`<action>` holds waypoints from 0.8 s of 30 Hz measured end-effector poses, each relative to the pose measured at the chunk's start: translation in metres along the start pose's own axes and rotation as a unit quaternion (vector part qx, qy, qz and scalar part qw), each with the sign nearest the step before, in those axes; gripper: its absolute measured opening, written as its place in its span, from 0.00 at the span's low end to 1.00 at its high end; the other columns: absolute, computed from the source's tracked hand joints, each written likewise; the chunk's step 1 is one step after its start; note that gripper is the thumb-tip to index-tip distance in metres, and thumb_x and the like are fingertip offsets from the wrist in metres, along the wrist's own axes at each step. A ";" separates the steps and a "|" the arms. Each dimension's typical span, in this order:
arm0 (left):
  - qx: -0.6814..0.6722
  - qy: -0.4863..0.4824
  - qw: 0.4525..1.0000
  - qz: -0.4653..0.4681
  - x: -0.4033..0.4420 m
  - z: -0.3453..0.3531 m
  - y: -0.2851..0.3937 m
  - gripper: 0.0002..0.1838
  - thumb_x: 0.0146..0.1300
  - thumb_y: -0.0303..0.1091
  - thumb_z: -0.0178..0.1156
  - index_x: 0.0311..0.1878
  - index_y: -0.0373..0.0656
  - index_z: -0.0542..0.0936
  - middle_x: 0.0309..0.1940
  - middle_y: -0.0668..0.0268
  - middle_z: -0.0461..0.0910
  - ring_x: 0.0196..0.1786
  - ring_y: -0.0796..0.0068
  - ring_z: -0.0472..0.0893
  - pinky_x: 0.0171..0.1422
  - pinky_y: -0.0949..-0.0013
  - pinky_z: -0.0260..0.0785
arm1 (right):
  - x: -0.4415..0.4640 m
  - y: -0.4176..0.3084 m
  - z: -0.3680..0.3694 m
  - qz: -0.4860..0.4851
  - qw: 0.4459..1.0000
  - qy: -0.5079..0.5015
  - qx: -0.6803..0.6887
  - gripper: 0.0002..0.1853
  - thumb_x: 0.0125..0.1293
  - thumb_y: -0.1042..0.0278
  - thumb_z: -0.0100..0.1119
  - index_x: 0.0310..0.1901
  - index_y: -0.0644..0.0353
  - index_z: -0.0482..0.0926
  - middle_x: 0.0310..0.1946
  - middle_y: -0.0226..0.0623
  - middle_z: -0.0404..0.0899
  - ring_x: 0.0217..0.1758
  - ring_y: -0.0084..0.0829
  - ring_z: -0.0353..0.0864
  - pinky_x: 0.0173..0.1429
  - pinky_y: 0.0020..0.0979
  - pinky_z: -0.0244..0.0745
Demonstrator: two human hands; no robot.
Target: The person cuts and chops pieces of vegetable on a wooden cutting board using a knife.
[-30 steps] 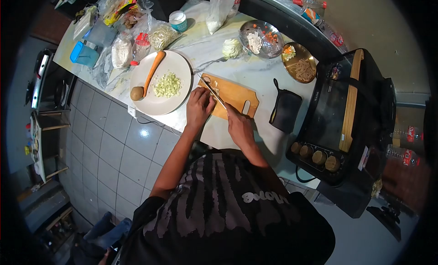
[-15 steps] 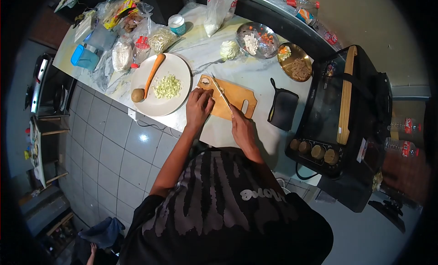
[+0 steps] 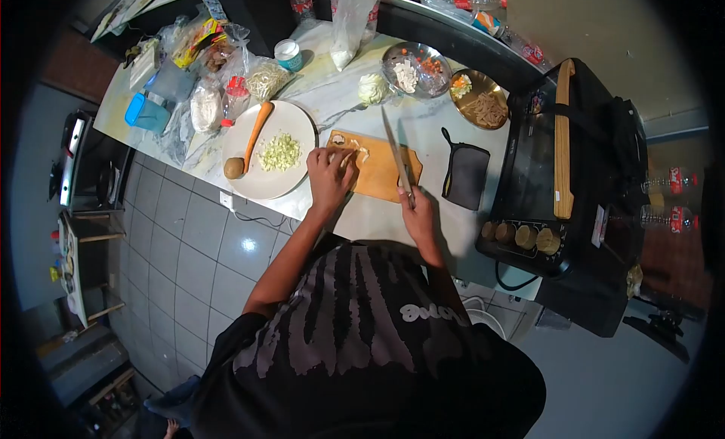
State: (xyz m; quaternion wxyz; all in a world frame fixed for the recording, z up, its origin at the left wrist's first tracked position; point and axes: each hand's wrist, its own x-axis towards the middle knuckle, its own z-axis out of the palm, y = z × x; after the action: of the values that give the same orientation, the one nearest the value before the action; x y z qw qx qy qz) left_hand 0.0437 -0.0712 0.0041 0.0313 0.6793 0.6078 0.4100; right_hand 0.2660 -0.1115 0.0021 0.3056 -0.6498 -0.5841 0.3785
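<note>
My right hand [image 3: 418, 214] grips a kitchen knife [image 3: 393, 148] by its handle. The long blade points away from me over the right part of a wooden cutting board [image 3: 377, 180]. At the board's left side, my left hand [image 3: 330, 178] is closed with fingertips bent down onto the wood; whatever lies under them is hidden. Small pale sliced pieces [image 3: 362, 152] lie just beyond those fingers. A white plate [image 3: 291, 115] left of the board bears chopped pale-green bits [image 3: 279, 152], a carrot [image 3: 258, 133] and a round brown vegetable [image 3: 234, 168].
Behind the board are a cabbage piece [image 3: 371, 89], a metal bowl [image 3: 432, 55] and a metal plate [image 3: 499, 91] with cut food. A black pouch [image 3: 466, 174] lies to the right, beside a black toaster oven [image 3: 529, 190]. Bagged foods [image 3: 208, 106] crowd the back left.
The knife has moved right, away from my left fingers, and its blade has swung more upright. Pale slices now show on the board. My left hand stays at the board's left side.
</note>
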 end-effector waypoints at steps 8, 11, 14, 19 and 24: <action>0.029 -0.170 0.975 0.139 0.052 0.010 -0.020 0.09 0.58 0.35 0.67 0.41 0.48 0.88 0.44 0.65 0.82 0.56 0.59 0.74 0.64 0.56 0.65 | 0.034 -0.030 0.035 -0.057 0.979 0.097 0.169 0.17 0.60 0.68 0.74 0.45 0.64 0.78 0.33 0.37 0.83 0.33 0.29 0.84 0.39 0.33 0.78; -0.015 -0.173 0.976 0.135 0.058 0.011 -0.026 0.09 0.58 0.35 0.69 0.41 0.45 0.88 0.41 0.63 0.84 0.52 0.60 0.78 0.60 0.58 0.69 | 0.059 -0.038 0.052 -0.122 0.983 0.088 0.110 0.20 0.58 0.72 0.75 0.48 0.64 0.77 0.39 0.38 0.83 0.41 0.26 0.85 0.47 0.30 0.80; -0.103 -0.247 0.964 -0.010 0.065 0.003 -0.017 0.10 0.60 0.35 0.69 0.43 0.42 0.88 0.37 0.61 0.86 0.43 0.65 0.82 0.50 0.64 0.73 | 0.074 -0.049 0.060 -0.114 0.978 0.075 0.157 0.18 0.57 0.72 0.76 0.46 0.63 0.77 0.37 0.34 0.83 0.43 0.24 0.85 0.48 0.29 0.79; -0.317 -0.314 0.882 -0.152 0.077 -0.006 -0.026 0.10 0.64 0.32 0.67 0.45 0.38 0.88 0.28 0.64 0.86 0.31 0.83 0.79 0.38 0.72 0.72 | 0.078 -0.054 0.062 -0.034 0.972 0.053 0.225 0.17 0.57 0.73 0.76 0.43 0.62 0.76 0.35 0.32 0.83 0.43 0.24 0.85 0.47 0.29 0.79; -0.380 -0.330 0.849 -0.162 0.085 -0.009 -0.033 0.11 0.63 0.28 0.68 0.46 0.34 0.87 0.29 0.64 0.86 0.31 0.84 0.79 0.39 0.75 0.72 | 0.063 -0.075 0.046 -0.026 0.974 0.122 0.188 0.16 0.58 0.74 0.75 0.40 0.61 0.74 0.35 0.35 0.85 0.37 0.23 0.84 0.42 0.26 0.78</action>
State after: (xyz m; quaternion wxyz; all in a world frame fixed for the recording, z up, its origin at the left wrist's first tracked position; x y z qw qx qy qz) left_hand 0.0052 0.0053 0.0359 0.5520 0.6017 0.4594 0.3495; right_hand 0.1891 -0.0417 0.0317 0.5009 -0.6069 -0.4773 0.3912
